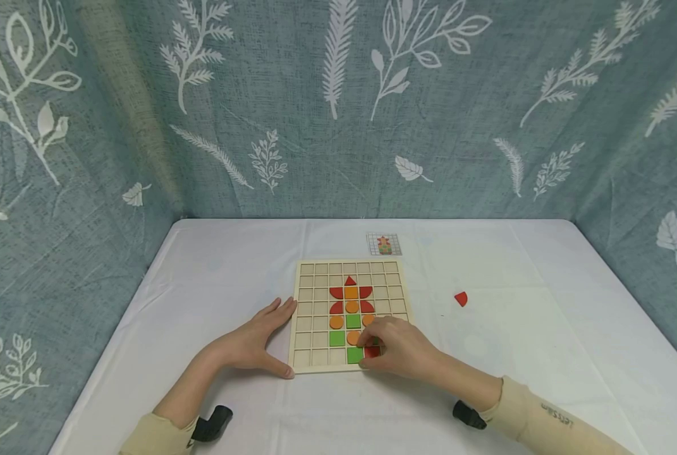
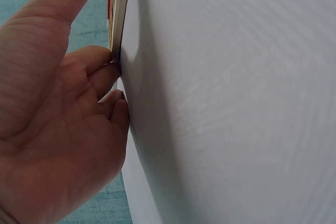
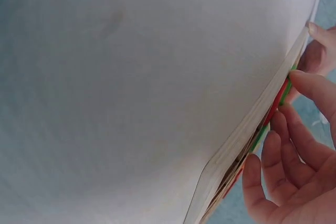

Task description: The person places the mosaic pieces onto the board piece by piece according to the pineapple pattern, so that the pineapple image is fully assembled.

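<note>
A square wooden grid board [image 1: 313,341] lies on the table with red, orange and green pieces set in its cells. My left hand [image 1: 254,338] rests at its left side, thumb and fingers spread, their tips touching the edge. My right hand [image 1: 401,344] is over the lower right of the pattern, thumb and index finger curled about a red piece [image 1: 372,352] in the bottom row. A green square [image 1: 354,356] lies just left of that piece. In the right wrist view, the fingertips touch the pieces at the board's edge; the hand partly covers nearby cells.
A loose red quarter-circle piece [image 1: 461,299] lies on the white tablecloth [image 1: 520,354] right of the board. Behind the board is a small pattern card [image 1: 384,244]. A leaf-print curtain [image 1: 315,126] stands round the table's back and sides.
</note>
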Tool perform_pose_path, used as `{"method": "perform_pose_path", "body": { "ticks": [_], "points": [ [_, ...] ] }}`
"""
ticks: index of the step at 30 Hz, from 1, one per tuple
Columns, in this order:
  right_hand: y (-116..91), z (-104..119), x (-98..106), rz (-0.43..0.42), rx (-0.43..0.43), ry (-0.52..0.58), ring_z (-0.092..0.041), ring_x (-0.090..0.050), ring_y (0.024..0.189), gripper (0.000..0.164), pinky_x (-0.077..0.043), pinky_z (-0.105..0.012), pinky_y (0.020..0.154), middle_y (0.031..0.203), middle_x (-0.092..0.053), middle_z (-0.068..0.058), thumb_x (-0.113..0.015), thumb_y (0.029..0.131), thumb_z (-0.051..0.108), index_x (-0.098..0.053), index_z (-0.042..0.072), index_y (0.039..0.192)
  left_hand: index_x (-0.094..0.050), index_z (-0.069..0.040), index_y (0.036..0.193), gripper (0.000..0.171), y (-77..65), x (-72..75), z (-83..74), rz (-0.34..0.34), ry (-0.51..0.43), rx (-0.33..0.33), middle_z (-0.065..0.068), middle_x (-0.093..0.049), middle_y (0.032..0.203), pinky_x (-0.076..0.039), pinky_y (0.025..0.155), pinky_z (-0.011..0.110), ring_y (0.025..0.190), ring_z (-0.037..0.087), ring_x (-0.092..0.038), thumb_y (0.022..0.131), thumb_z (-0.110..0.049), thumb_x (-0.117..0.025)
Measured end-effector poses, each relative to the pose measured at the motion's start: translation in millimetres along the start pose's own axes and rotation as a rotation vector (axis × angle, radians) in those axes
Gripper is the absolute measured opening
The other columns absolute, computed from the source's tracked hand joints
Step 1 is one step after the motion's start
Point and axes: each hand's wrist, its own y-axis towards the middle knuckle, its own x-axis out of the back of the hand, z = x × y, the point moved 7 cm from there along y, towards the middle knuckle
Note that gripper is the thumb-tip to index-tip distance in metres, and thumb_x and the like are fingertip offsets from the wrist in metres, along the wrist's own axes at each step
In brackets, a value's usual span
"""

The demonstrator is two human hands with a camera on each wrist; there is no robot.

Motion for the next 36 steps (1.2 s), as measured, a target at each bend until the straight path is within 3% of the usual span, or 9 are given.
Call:
{"method": "perform_pose_path", "body": {
  "ticks": [9, 15, 20, 28, 36],
  "points": [
    [-2, 1, 2, -0.015, -0.019, -0.005, -0.006, -0.050, 0.081, 0.013, -0.045, -0.025, 0.069, 0.082, -0.060, 0.016, -0.079, 0.077, 0.019, -0.072, 0.020, 0.088, -0.020, -0.005, 0.155, 0.122, 0.7, -0.1, 1.7, -0.001, 0.001, -0.005, 0.012, -0.015, 0.162, -0.015, 0.112, 0.062, 0.148, 0.036, -0.003, 0.063, -0.044, -0.089],
    [-4, -9, 10, -0.043, -0.068, 0.046, -0.007, -0.052, 0.075, 0.011, -0.046, -0.024, 0.066, 0.081, -0.062, 0.014, -0.079, 0.080, 0.022, -0.073, 0.019, 0.089, -0.020, -0.005, 0.155, 0.122, 1.6, -0.9, 2.3, -0.003, 0.003, -0.008, 0.012, -0.015, 0.162, -0.015, 0.112, 0.062, 0.148, 0.036, -0.003, 0.063, -0.044, -0.089],
    [-16, -38, 27, -0.100, -0.177, 0.065, -0.010, -0.052, 0.074, 0.013, -0.047, -0.025, 0.065, 0.086, -0.063, 0.010, -0.078, 0.082, 0.020, -0.072, 0.017, 0.093, -0.021, -0.004, 0.155, 0.122, 1.5, -1.8, 2.4, -0.006, 0.001, -0.003, 0.012, -0.016, 0.162, -0.015, 0.112, 0.062, 0.148, 0.037, -0.003, 0.062, -0.044, -0.090],
    [-53, -107, 74, -0.270, -0.304, -0.003, -0.021, -0.057, 0.085, 0.024, -0.047, -0.035, 0.070, 0.098, -0.067, -0.005, -0.075, 0.083, 0.010, -0.071, 0.006, 0.106, -0.020, -0.003, 0.155, 0.122, -1.7, -0.6, -2.1, -0.006, -0.002, -0.007, 0.014, -0.016, 0.161, -0.015, 0.112, 0.063, 0.147, 0.039, -0.004, 0.063, -0.044, -0.089],
    [-73, -143, 98, -0.277, -0.361, -0.031, -0.036, -0.058, 0.098, 0.035, -0.051, -0.047, 0.074, 0.120, -0.059, -0.024, -0.068, 0.084, 0.002, -0.065, -0.001, 0.119, -0.021, -0.004, 0.155, 0.122, 0.5, -1.8, 1.3, -0.012, 0.009, 0.009, 0.012, -0.016, 0.162, -0.015, 0.113, 0.062, 0.148, 0.036, -0.004, 0.062, -0.044, -0.090]
  ]
}}
